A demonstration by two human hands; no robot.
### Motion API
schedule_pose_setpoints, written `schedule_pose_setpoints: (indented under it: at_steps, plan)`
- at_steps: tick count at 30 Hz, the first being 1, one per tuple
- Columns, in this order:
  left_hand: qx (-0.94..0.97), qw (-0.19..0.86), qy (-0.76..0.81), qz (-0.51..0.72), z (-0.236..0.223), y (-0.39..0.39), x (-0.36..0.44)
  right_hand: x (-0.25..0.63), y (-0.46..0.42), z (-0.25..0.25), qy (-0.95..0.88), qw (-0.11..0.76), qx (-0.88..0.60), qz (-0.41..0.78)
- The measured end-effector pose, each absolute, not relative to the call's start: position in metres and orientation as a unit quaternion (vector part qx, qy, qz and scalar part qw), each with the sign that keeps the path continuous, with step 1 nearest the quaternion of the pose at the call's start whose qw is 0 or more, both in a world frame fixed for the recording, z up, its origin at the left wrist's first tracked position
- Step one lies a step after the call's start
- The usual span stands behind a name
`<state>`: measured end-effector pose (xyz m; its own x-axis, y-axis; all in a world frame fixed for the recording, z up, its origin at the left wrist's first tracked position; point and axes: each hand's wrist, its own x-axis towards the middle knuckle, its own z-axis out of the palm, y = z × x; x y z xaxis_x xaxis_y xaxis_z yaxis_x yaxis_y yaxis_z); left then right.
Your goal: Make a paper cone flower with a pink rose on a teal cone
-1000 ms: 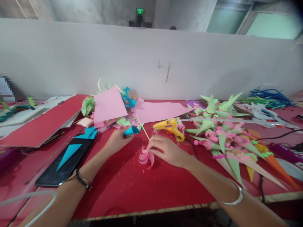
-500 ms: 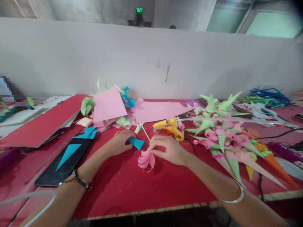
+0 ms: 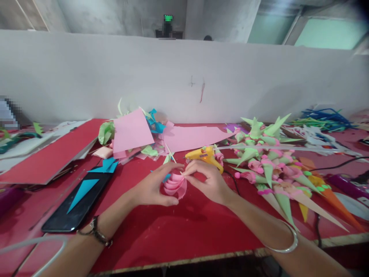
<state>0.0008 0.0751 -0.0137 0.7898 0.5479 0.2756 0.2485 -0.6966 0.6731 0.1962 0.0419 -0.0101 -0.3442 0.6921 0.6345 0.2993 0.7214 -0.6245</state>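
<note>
A pink curled-paper flower (image 3: 174, 185) hangs petals-down over the red table, at the lower end of a thin pale stick (image 3: 170, 154). My right hand (image 3: 209, 182) pinches the stick between thumb and fingertips, just above the petals. Around the flower's left side curves my left hand (image 3: 158, 184), thumb and fingers apart; whether it touches the petals I cannot tell. Behind the flower, a blue paper piece (image 3: 166, 177) is mostly hidden. A yellow glue gun (image 3: 203, 154) lies just beyond my right hand.
Left of my hands lies a dark phone (image 3: 62, 215) with blue paper cutouts (image 3: 83, 194) on it. Pink paper sheets (image 3: 193, 137) are at the back. Many green-and-pink paper flowers (image 3: 268, 169) are heaped on the right. A red board (image 3: 54, 152) lies far left.
My left hand has let go of the blue paper piece and moved right, opening around the flower. My right hand keeps its pinch on the stick; the flower has risen slightly and turned.
</note>
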Motion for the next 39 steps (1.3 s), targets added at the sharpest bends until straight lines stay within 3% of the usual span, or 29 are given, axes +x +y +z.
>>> schedule_pose_setpoints:
  at_steps: [7,19,25,33,39]
  plan:
    - [0.914,0.204,0.284,0.207,-0.016,0.069,0.008,0.191,0.032,-0.007,-0.792,0.491,-0.314,0.181]
    - [0.911,0.206,0.304,0.19,-0.014,0.065,0.012,0.189,0.03,-0.009,-0.814,0.474,-0.287,0.174]
    - [0.895,0.22,0.294,0.255,-0.014,0.068,0.011,0.189,0.03,-0.011,-0.799,0.487,-0.317,0.153]
    - [0.865,0.208,0.32,0.325,-0.019,0.065,0.014,0.182,0.025,-0.015,-0.838,0.372,-0.372,0.141]
    - [0.846,0.219,0.364,0.321,-0.025,0.063,0.017,0.178,0.025,-0.016,-0.838,0.342,-0.402,0.143]
